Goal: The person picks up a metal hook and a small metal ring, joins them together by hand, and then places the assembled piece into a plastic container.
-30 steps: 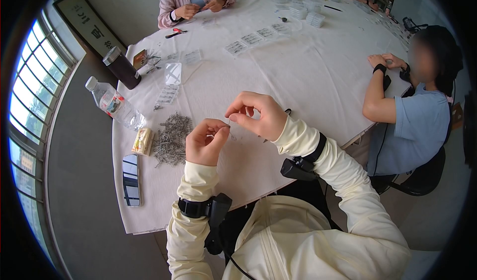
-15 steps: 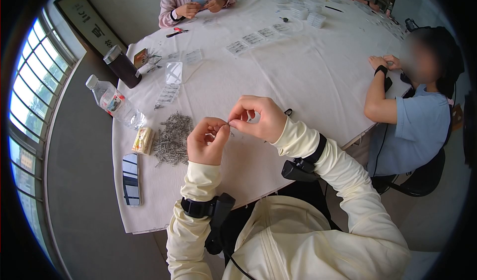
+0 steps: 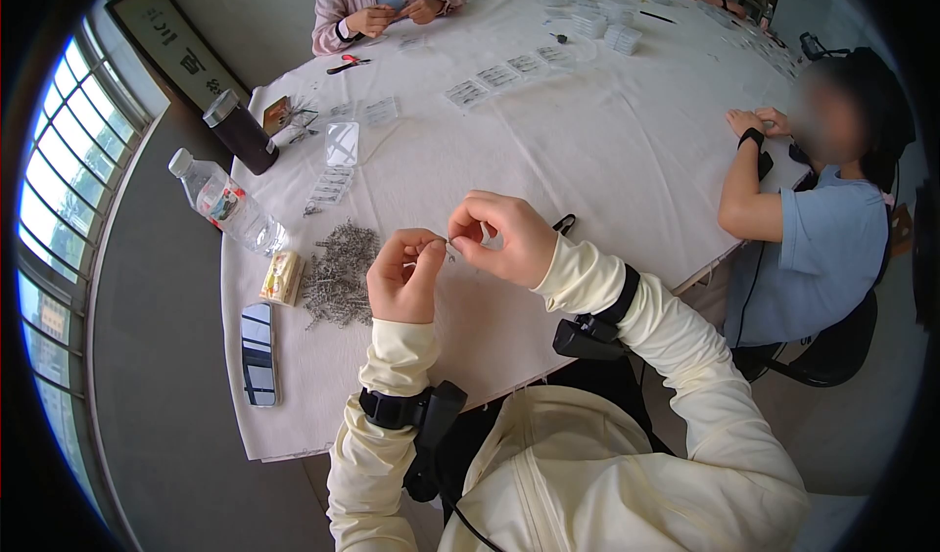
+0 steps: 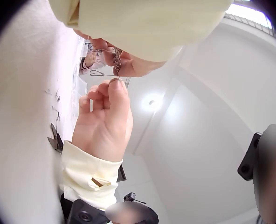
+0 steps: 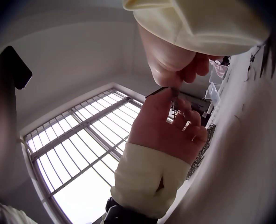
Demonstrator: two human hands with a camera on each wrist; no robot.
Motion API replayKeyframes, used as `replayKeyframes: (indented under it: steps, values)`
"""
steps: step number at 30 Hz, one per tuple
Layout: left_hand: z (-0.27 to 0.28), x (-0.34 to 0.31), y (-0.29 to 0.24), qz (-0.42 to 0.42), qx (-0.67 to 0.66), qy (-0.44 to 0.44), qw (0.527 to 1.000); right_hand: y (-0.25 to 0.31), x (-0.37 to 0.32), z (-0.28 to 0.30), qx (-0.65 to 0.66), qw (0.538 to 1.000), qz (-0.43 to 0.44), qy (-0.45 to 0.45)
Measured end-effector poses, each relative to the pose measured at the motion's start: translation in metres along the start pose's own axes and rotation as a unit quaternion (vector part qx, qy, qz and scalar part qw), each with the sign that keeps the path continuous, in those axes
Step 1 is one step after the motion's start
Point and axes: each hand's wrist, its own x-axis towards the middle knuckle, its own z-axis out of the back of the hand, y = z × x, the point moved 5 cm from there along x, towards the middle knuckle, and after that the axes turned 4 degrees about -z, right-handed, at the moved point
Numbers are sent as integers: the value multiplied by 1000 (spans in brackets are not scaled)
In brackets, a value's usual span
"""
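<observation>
The left hand (image 3: 403, 280) pinched a coiled wire piece (image 4: 117, 59) between thumb and fingers above the table (image 3: 587, 249), while the right hand (image 3: 506, 237), thumb and finger drawn together, pinched at its end (fingertips hid the exact contact). A heap of grey metal pieces (image 3: 338, 276) lay near the left hand.

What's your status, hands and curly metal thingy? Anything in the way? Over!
Left hand pinching small metal coil. Right hand pinching close beside; what it pinches, unclear. Nothing seen blocking.
</observation>
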Motion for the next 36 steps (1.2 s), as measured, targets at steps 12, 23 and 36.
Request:
replayKeyframes:
  steps: [12, 23, 36]
  values:
    - [-2, 0, -8, -61, 175, 8, 983, 3, 0, 4, -10, 1000, 1, -14]
    - [-3, 1, 3, -16, 19, 25, 999, 1, -1, 7, -6, 1000, -12, -18]
    - [-2, 0, 2, -2, 49, 40, 998, 8, 1, 9, -37, 999, 2, -25]
